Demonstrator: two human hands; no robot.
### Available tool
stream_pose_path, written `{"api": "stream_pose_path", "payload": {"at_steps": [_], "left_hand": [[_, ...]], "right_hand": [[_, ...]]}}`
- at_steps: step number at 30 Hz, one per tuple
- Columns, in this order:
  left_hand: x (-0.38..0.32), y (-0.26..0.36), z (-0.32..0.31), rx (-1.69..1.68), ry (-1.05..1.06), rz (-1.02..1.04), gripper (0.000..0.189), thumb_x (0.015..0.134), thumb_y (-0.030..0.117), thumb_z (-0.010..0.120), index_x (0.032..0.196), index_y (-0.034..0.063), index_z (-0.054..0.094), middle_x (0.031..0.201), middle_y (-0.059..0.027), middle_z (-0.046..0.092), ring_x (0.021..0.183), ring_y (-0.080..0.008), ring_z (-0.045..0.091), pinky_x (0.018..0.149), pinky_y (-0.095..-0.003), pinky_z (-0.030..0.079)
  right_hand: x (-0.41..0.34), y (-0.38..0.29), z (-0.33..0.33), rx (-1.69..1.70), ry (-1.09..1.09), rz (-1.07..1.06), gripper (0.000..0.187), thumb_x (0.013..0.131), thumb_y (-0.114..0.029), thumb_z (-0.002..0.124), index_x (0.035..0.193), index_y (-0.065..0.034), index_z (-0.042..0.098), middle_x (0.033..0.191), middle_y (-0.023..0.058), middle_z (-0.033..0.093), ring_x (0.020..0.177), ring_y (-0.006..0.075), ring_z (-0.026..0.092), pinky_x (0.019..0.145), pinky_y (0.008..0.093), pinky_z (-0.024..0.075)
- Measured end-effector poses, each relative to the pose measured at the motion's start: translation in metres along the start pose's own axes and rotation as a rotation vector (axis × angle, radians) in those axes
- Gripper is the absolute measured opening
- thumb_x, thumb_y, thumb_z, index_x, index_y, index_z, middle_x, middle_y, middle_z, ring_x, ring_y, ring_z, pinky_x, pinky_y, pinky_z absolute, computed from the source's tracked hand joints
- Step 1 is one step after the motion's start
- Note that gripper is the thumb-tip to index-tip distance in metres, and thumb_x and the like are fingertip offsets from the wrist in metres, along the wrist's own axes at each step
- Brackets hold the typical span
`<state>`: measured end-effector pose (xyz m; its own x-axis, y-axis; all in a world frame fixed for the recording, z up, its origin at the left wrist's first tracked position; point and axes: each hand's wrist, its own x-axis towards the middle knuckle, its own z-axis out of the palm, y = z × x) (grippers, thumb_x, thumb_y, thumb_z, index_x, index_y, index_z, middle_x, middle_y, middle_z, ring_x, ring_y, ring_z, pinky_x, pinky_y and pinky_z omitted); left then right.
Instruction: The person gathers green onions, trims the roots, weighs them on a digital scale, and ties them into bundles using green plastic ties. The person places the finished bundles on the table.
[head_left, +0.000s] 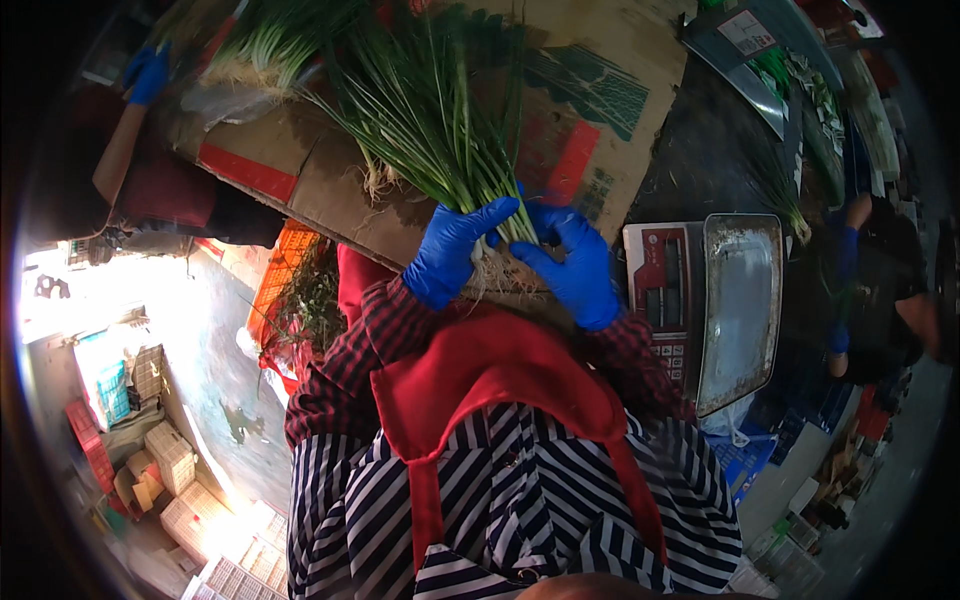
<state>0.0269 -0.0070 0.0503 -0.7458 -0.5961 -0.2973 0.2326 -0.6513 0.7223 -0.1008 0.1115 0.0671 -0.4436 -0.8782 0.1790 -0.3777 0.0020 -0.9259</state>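
A bunch of green onions (457, 142) with white stems and stringy roots is held upright in front of my chest, its leaves pointing away from me. My left hand (457, 247), in a blue glove, is closed around the stems from the left. On the right side, my right hand (570, 259), also gloved in blue, touches the lower stems near the roots with thumb and fingers; whether it grips any stem is hard to tell. Some more rooted onions (380, 176) lie on the flattened cardboard (337, 180) just left of the bunch. Another pile of green onions (262, 52) rests at the upper left.
A weighing scale (739, 315) with a worn metal pan stands at my right. Beyond it lies a small onion bunch (787, 199), near a co-worker in blue gloves. Another gloved co-worker is at the upper left. An orange crate (281, 274) with plant scraps stands below the cardboard's left edge.
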Motion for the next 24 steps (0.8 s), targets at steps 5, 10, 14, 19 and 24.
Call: {"api": "stream_pose_path", "payload": {"at_steps": [5,10,14,19,24], "left_hand": [[0.002,-0.001,-0.012,-0.126,0.006,-0.043,0.033,0.080,0.008,0.066,0.111,0.0028,0.056,0.095,-0.0063,0.063,0.077,-0.0129,0.061,0.061,-0.0240,0.050],[-0.001,-0.003,-0.015,-0.238,-0.090,-0.175,0.038,0.080,0.001,0.061,0.117,0.0004,0.051,0.104,-0.0129,0.061,0.091,-0.0214,0.061,0.079,-0.0323,0.052],[0.000,-0.003,-0.012,-0.203,-0.209,-0.134,0.046,0.080,0.003,0.058,0.124,0.0001,0.045,0.113,-0.0123,0.058,0.100,-0.0231,0.058,0.089,-0.0329,0.047],[0.001,-0.001,-0.014,-0.197,-0.198,-0.117,0.052,0.080,0.001,0.057,0.129,0.0002,0.040,0.116,-0.0120,0.056,0.100,-0.0218,0.057,0.089,-0.0321,0.047],[0.004,-0.012,-0.012,-0.139,-0.167,-0.049,0.050,0.082,0.003,0.058,0.129,0.0008,0.041,0.116,-0.0101,0.056,0.102,-0.0204,0.057,0.086,-0.0311,0.047]], "right_hand": [[0.005,-0.001,0.004,0.382,0.074,0.352,0.022,0.083,-0.010,0.062,0.103,-0.0002,0.060,0.082,0.0053,0.063,0.070,0.0125,0.059,0.064,0.0246,0.0471],[0.002,0.003,-0.003,0.592,0.088,0.413,0.021,0.086,-0.012,0.059,0.101,0.0023,0.060,0.078,0.0052,0.063,0.068,0.0126,0.059,0.062,0.0239,0.0467],[0.000,0.011,0.000,0.697,0.113,0.453,0.020,0.087,-0.012,0.058,0.101,0.0020,0.061,0.078,0.0078,0.063,0.068,0.0135,0.059,0.062,0.0268,0.0469],[0.019,0.022,-0.003,-0.404,0.267,-0.055,0.020,0.085,-0.008,0.058,0.104,-0.0018,0.062,0.082,0.0133,0.062,0.070,0.0196,0.061,0.061,0.0301,0.0465],[0.011,0.002,-0.004,0.058,0.041,-0.012,0.024,0.081,-0.008,0.062,0.105,-0.0036,0.060,0.081,0.0134,0.061,0.068,0.0242,0.061,0.060,0.0317,0.0462]]}}
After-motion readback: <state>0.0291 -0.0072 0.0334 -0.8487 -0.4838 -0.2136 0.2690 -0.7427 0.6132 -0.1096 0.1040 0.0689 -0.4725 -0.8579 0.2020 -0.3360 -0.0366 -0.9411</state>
